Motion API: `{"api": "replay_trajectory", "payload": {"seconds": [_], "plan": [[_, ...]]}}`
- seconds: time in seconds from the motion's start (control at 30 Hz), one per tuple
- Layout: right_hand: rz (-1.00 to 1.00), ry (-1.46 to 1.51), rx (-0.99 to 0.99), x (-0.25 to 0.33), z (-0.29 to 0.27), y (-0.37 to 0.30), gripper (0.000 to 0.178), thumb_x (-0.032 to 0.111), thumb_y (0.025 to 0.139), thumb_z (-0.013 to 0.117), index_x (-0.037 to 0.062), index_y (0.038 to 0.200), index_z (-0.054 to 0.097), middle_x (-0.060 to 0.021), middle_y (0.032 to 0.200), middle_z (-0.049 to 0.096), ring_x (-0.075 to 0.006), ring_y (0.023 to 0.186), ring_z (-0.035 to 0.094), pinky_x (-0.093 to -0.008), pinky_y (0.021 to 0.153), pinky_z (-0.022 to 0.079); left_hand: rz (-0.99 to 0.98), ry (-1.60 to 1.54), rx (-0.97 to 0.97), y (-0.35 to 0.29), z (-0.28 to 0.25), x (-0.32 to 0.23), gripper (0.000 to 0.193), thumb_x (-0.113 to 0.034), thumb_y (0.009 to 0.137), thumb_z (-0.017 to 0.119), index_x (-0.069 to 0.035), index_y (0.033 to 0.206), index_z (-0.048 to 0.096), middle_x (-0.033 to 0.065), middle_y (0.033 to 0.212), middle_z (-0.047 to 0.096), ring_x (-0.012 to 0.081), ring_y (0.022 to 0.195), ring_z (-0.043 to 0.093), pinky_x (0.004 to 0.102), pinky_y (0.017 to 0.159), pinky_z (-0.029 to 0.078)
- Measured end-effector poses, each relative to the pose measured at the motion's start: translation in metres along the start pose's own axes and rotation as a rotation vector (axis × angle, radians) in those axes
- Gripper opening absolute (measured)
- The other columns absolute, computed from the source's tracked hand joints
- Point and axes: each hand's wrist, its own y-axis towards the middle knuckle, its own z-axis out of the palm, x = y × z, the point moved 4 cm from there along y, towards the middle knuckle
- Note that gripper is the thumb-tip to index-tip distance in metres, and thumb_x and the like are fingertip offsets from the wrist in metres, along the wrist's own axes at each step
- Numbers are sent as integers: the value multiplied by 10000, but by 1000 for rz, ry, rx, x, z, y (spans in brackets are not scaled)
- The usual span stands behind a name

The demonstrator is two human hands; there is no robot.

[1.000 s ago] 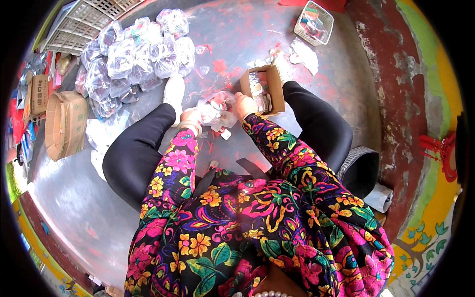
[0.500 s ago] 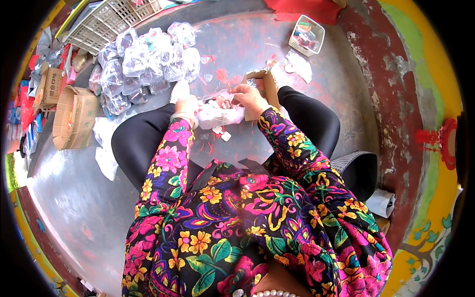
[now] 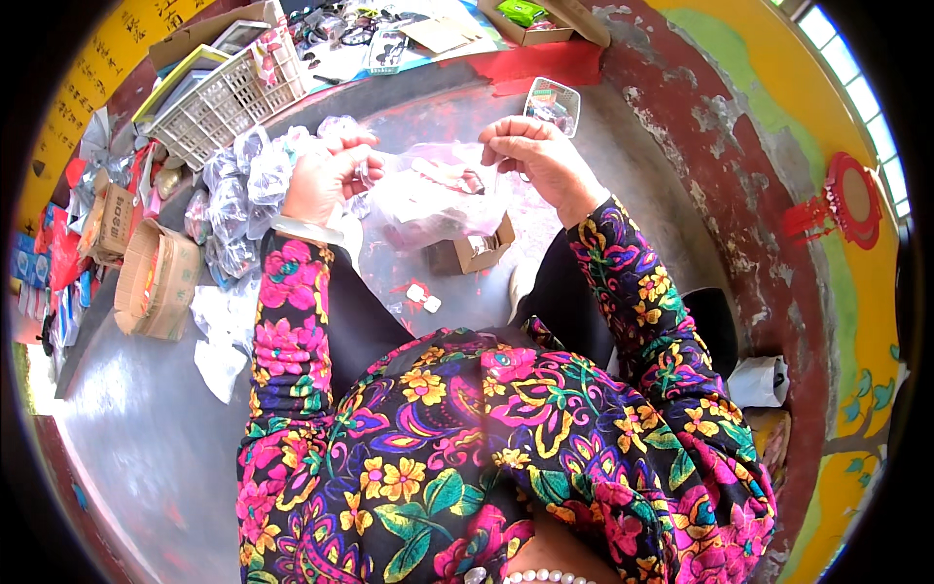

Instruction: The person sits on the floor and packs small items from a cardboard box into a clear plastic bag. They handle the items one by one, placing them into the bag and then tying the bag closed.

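A thin, see-through plastic bag hangs stretched between my two hands, with small red, white and dark pieces inside that I cannot make out exactly. My left hand pinches one side of the bag's top with bent fingers. On the other side, my right hand grips the edge between thumb and fingers. Below the bag, partly covered by it, a small open cardboard box stands on the floor. Between my legs lie small white pieces.
Many filled clear bags are heaped at the left, partly behind my left hand. Beyond them stands a large white crate. An open carton sits farther left. A small white basket lies ahead, before a table with assorted goods.
Both hands have risen and spread apart, lifting the plastic bag and stretching its top. The small cardboard box now shows beneath the bag. The view has tilted up toward the table.
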Motion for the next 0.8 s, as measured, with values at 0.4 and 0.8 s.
{"api": "replay_trajectory", "payload": {"seconds": [0.4, 0.8], "plan": [[-220, 86, 56, 80, -7, -61, 204, 155, 830, 478, 0, 888, 597, -70, 854, 612, -113, 795, 561, -214, 672, 411, 159, 136, 106, -50, 42, -95, 192, -107, 839, 481, 22, 976, 521, 87, 811, 576, 125, 722, 555, 230, 687, 452], [19, -45, 170, 37, 23, -80, 208, 132, 820, 513, -25, 927, 598, -68, 838, 619, -117, 767, 568, -232, 696, 429, -104, 43, 132, -78, 33, -28, 179, -113, 845, 479, 12, 960, 535, 86, 851, 585, 127, 746, 560, 247, 703, 443]]}}
